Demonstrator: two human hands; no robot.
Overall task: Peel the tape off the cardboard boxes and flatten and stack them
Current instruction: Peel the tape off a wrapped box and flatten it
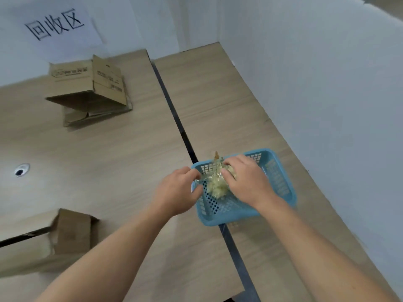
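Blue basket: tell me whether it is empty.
No, a wad of crumpled tape lies in the blue basket, under the fingers of the right hand.

Two hands are counted, the left hand (176, 192) and the right hand (244, 179). One blue basket (281, 177) and one wad of tape (218, 185) are seen. Three cardboard boxes are counted: the upper box (87, 83), the flattened box (87, 117) and the near box (65, 232). One paper sign (56, 25) and two tabletops, the left tabletop (109, 160) and the right tabletop (218, 94), are found.
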